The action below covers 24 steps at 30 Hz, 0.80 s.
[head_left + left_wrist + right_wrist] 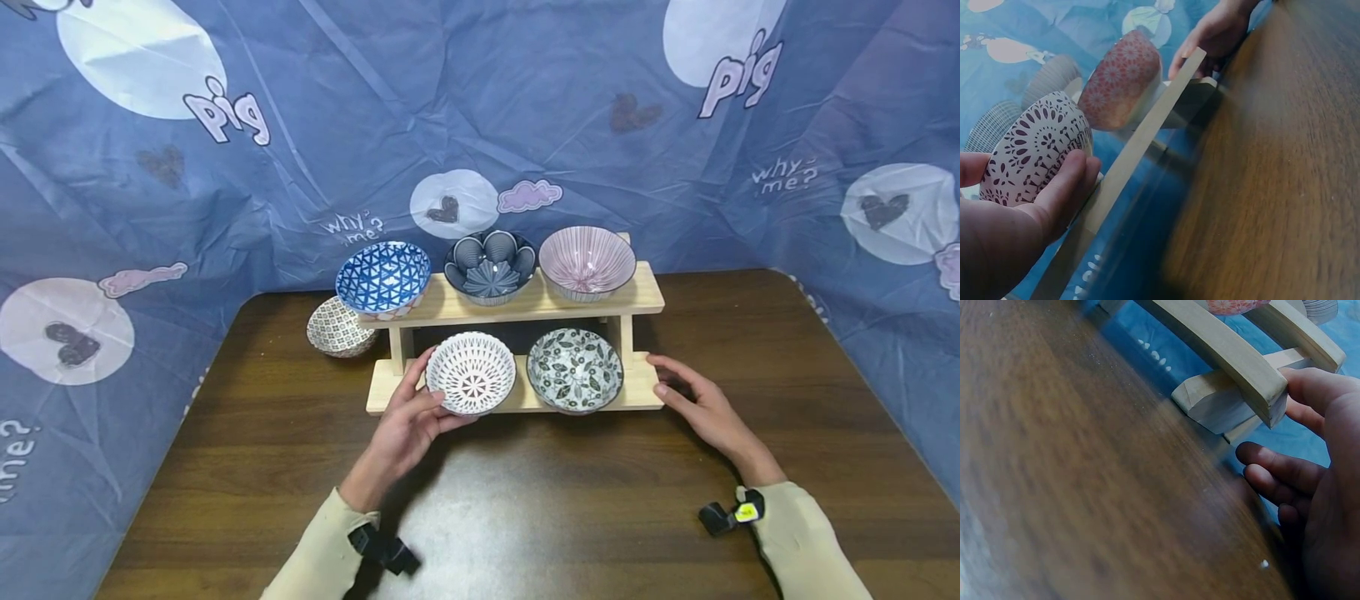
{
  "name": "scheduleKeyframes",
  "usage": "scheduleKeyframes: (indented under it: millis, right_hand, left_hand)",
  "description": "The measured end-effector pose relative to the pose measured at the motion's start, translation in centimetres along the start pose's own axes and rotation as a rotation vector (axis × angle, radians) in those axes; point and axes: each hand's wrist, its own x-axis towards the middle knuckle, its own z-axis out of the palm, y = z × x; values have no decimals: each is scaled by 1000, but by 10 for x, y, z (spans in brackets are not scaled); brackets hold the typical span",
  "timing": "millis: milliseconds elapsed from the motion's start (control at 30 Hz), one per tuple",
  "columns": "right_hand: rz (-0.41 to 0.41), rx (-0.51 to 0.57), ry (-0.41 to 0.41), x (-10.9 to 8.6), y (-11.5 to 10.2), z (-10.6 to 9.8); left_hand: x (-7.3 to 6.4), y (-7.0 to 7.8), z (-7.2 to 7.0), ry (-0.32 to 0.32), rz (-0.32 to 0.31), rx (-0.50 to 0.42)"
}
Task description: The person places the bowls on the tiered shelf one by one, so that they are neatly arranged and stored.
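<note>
My left hand (408,421) grips a white bowl (471,373) with a dark radiating pattern, thumb at its rim and fingers underneath. In the left wrist view the bowl's outside (1038,150) shows dark petal shapes. It is at the left part of the lower step of a two-step wooden stand (641,387). Beside it on that step sits a bowl with green leaves (575,371), its outside red-flowered in the left wrist view. My right hand (701,408) touches the step's right end (1272,403), its other fingers loosely bent below the board.
On the upper step stand a blue triangle-patterned bowl (384,277), a dark blue bowl (491,271) and a pink-striped bowl (587,260). Another patterned bowl (337,329) is on the brown table (525,517), left of the stand. Blue printed cloth (300,167) hangs behind.
</note>
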Motion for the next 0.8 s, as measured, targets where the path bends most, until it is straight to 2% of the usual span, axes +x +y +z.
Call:
scheduleKeyframes:
  millis: [800]
  right_hand:
    - [0, -1, 4, 0, -2, -1]
  left_hand:
    - [7, -6, 6, 7, -5, -45]
